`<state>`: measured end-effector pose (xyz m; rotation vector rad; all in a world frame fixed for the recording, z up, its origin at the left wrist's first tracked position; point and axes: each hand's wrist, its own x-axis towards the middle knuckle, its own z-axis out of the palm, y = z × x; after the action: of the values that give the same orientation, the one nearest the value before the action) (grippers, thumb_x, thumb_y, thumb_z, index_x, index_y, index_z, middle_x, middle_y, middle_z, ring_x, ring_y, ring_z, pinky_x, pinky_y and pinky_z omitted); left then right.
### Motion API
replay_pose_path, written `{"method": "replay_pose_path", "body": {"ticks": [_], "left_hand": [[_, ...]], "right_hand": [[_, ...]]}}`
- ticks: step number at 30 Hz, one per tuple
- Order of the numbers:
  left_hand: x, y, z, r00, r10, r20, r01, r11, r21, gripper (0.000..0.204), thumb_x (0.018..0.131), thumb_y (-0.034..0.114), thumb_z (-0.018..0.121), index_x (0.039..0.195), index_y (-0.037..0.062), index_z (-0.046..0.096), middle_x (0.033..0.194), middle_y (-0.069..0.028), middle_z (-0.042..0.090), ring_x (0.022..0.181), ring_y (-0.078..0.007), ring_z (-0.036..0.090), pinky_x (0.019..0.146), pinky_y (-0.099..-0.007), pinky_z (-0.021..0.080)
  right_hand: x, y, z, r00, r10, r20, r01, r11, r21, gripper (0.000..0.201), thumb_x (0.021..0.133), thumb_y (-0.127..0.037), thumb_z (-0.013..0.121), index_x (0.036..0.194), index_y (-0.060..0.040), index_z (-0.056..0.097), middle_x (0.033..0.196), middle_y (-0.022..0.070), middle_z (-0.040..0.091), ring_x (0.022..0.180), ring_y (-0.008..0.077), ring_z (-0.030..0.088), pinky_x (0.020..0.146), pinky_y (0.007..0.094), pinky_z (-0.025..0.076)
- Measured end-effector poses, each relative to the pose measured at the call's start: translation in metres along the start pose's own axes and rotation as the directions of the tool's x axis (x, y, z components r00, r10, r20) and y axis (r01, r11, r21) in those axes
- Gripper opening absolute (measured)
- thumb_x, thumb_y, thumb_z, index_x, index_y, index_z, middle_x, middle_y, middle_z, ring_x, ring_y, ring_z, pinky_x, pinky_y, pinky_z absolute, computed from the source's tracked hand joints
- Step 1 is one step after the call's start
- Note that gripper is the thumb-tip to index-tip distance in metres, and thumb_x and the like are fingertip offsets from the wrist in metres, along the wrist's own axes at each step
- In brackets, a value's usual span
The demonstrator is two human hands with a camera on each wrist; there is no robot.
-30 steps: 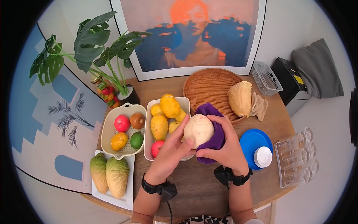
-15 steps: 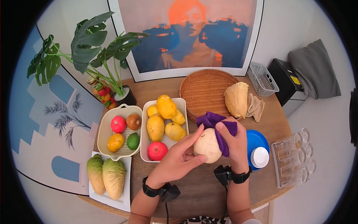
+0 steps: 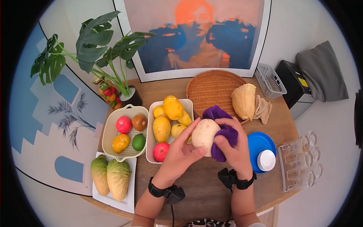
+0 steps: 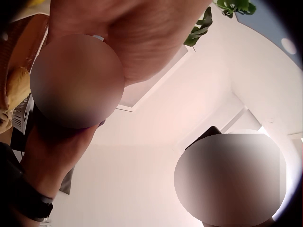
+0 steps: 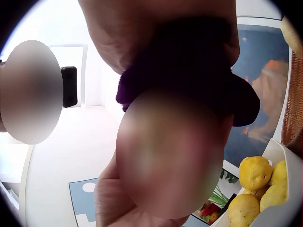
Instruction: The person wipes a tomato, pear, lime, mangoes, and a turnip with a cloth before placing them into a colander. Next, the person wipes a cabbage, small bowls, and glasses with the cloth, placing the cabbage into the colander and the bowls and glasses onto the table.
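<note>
Pale round vegetable, raised above the round wooden tabletop, now beside the white fruit tray after sitting lower and nearer the blue lid half a second ago. Cupped from below by the left hand, fingers curled round it, thumb on its right edge. Pressed on the right by the right hand, gripping a purple cloth against it; cloth bunched over the top. Seen as a close blur in both wrist views.
</note>
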<state>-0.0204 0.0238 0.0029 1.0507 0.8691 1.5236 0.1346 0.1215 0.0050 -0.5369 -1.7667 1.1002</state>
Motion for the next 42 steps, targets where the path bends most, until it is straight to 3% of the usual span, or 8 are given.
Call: {"method": "replay_pose_path", "body": {"ticks": [8,13,21,27,29,35,37,42], "left_hand": [[0.001,0.001,0.002,0.996,0.031,-0.083,-0.024,0.996,0.084,0.076,0.091,0.004,0.066,0.152,0.0013,0.022,0.149,-0.0139,0.037,0.124,-0.0197,0.052,0.1,-0.0319,0.046],[-0.005,-0.002,0.002,1.0,0.025,0.005,-0.025,0.988,0.155,0.08,0.087,0.005,0.071,0.152,0.0033,0.024,0.146,-0.0144,0.04,0.124,-0.0197,0.052,0.1,-0.0326,0.046],[-0.011,0.009,0.008,0.985,0.021,0.171,-0.122,0.785,0.607,0.084,0.077,0.002,0.079,0.149,0.0072,0.036,0.14,-0.0113,0.045,0.129,-0.0243,0.047,0.108,-0.0372,0.043],[-0.009,0.001,0.005,0.995,-0.019,0.098,-0.032,0.865,0.5,0.083,0.08,0.001,0.075,0.151,0.0092,0.033,0.14,-0.0116,0.044,0.13,-0.0236,0.046,0.106,-0.0377,0.045],[-0.007,-0.005,0.003,0.997,-0.041,0.059,0.038,0.997,0.063,0.078,0.088,0.007,0.07,0.153,0.0103,0.028,0.139,-0.0128,0.042,0.124,-0.022,0.05,0.1,-0.0362,0.047],[-0.003,0.008,0.008,0.993,-0.092,-0.073,0.074,0.973,-0.221,0.065,0.1,0.015,0.053,0.154,0.0096,0.018,0.143,-0.0143,0.041,0.129,-0.0237,0.049,0.102,-0.038,0.047],[-0.002,0.008,0.005,0.991,-0.106,-0.078,0.085,0.967,-0.238,0.062,0.101,0.017,0.052,0.154,0.0096,0.02,0.144,-0.0146,0.041,0.129,-0.0236,0.049,0.102,-0.0383,0.047],[-0.001,0.004,0.003,0.983,-0.149,-0.105,0.121,0.965,-0.231,0.06,0.102,0.019,0.051,0.154,0.0093,0.022,0.144,-0.0146,0.041,0.13,-0.0236,0.047,0.102,-0.0383,0.047]], "right_hand": [[0.001,-0.004,-0.002,0.992,-0.089,0.084,0.099,0.987,-0.128,0.071,0.066,-0.03,0.088,0.123,-0.0058,0.055,0.114,0.0141,0.055,0.105,0.0291,0.057,0.092,0.0368,0.045],[-0.002,0.002,-0.006,0.999,0.048,0.001,-0.048,0.99,0.132,0.046,0.076,-0.027,0.082,0.108,-0.0026,0.061,0.103,0.0091,0.06,0.096,0.0189,0.057,0.085,0.0314,0.045],[-0.001,-0.002,-0.017,0.977,0.21,0.044,-0.214,0.97,0.117,0.02,0.091,-0.019,0.068,0.089,0.0006,0.065,0.082,0.0034,0.06,0.075,0.0093,0.054,0.068,0.0248,0.044],[0.0,-0.002,-0.015,0.966,0.257,0.003,-0.255,0.958,0.132,0.02,0.091,-0.019,0.068,0.09,0.0012,0.065,0.084,0.0035,0.061,0.076,0.0094,0.056,0.068,0.0246,0.045],[0.002,-0.004,-0.014,0.986,0.166,0.017,-0.167,0.972,0.168,0.024,0.087,-0.02,0.072,0.099,0.0001,0.066,0.094,0.0062,0.063,0.086,0.0127,0.058,0.078,0.0269,0.046],[0.002,-0.002,-0.009,0.993,0.011,0.117,-0.02,0.997,0.076,0.062,0.071,-0.024,0.085,0.122,-0.0034,0.058,0.117,0.0127,0.056,0.109,0.0225,0.056,0.095,0.0337,0.044],[0.003,0.0,-0.01,0.984,-0.069,0.167,0.08,0.995,-0.064,0.082,0.062,-0.028,0.091,0.131,-0.0047,0.052,0.123,0.0157,0.053,0.115,0.0278,0.054,0.099,0.0371,0.043],[0.002,-0.005,-0.007,0.988,-0.054,0.145,0.075,0.987,-0.141,0.081,0.062,-0.028,0.091,0.129,-0.0048,0.053,0.122,0.0152,0.054,0.113,0.0283,0.054,0.098,0.0373,0.044]]}}
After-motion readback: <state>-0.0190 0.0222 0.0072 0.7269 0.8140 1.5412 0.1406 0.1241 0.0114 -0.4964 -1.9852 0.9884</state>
